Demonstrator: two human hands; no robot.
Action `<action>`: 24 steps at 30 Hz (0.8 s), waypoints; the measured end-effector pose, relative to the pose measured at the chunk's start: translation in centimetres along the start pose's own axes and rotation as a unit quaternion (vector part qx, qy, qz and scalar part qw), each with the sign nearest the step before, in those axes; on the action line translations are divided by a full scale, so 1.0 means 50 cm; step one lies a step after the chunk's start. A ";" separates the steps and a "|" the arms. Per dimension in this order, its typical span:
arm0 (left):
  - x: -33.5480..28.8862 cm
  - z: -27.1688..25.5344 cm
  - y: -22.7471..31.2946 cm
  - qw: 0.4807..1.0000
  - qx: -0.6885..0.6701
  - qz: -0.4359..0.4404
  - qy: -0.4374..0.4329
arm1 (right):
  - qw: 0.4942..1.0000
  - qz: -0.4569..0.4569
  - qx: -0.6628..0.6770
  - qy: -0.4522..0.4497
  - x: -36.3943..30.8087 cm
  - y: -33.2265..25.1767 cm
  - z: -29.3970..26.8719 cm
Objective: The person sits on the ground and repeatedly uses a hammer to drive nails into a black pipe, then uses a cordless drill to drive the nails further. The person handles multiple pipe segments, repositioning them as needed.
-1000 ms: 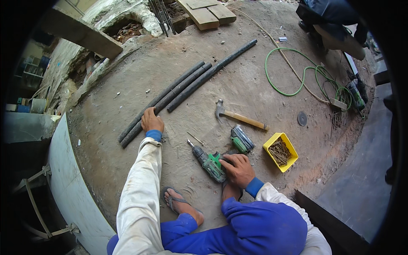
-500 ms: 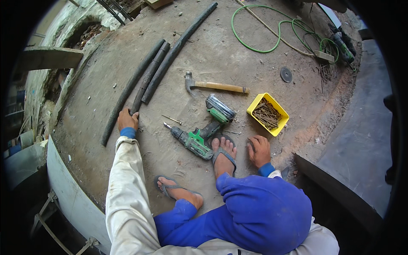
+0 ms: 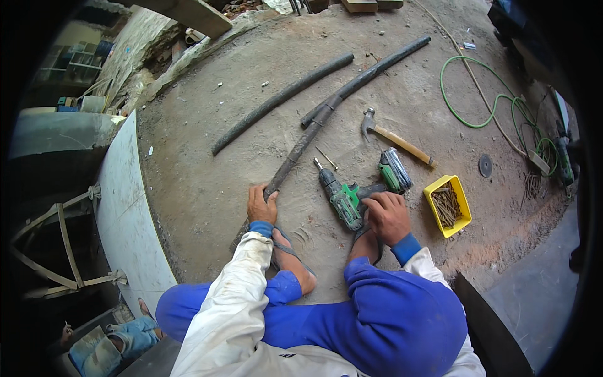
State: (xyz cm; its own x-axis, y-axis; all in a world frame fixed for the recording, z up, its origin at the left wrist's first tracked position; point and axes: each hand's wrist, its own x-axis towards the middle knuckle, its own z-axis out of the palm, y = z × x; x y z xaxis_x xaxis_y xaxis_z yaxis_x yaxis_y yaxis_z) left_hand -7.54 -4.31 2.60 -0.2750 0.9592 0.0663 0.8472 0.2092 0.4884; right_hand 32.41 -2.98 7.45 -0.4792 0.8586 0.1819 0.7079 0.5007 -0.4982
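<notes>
My left hand [image 3: 262,204] is wrapped round a dark, round pole [image 3: 295,154] that slants across the ground between my arm and the far side. The pole's far end lies over a longer dark pole [image 3: 383,66]. A third, slightly curved pole [image 3: 282,100] rests apart from them on the left. Close to the handle of a green and black cordless drill [image 3: 345,204], my right hand [image 3: 388,218] hovers with curled fingers; whatever they may hold is hidden. The drill lies on its side. A loose screw or bolt [image 3: 326,158] sits beyond its tip.
A claw hammer [image 3: 402,144] lies past the drill. The yellow box [image 3: 466,213] holds many rusty screws or nails. Right of it are a grinding disc [image 3: 485,166], a green cord [image 3: 443,81] and a power tool [image 3: 563,160]. A white panel [image 3: 135,207] edges the left; another person [image 3: 119,342] sits below.
My left hand has pulled the short pole toward me, away from the curved one. My right hand has left the ground beside my foot for the drill's handle. The view has shifted left.
</notes>
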 end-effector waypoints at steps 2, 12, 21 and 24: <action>-0.011 0.005 0.021 1.000 -0.002 -0.007 -0.006 | 0.996 0.012 -0.078 -0.042 0.064 -0.013 0.027; -0.021 0.009 0.074 0.997 -0.032 0.062 -0.033 | 0.971 0.174 -0.046 -0.157 0.040 -0.016 -0.092; -0.033 0.074 0.131 0.982 -0.042 0.119 -0.137 | 0.954 0.294 0.039 0.042 -0.022 -0.013 -0.291; -0.021 0.073 0.132 0.981 -0.078 0.120 -0.129 | 0.958 0.274 0.013 0.083 0.005 0.012 -0.270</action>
State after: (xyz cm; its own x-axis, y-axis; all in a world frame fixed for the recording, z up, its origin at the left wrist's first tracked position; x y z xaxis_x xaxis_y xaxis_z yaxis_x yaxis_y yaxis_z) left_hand -0.01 -3.22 2.55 0.0658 0.9977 -0.0169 0.7882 -0.0416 0.6140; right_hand 39.72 -0.96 18.65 0.0511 0.9985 0.0190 0.8154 -0.0308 -0.5781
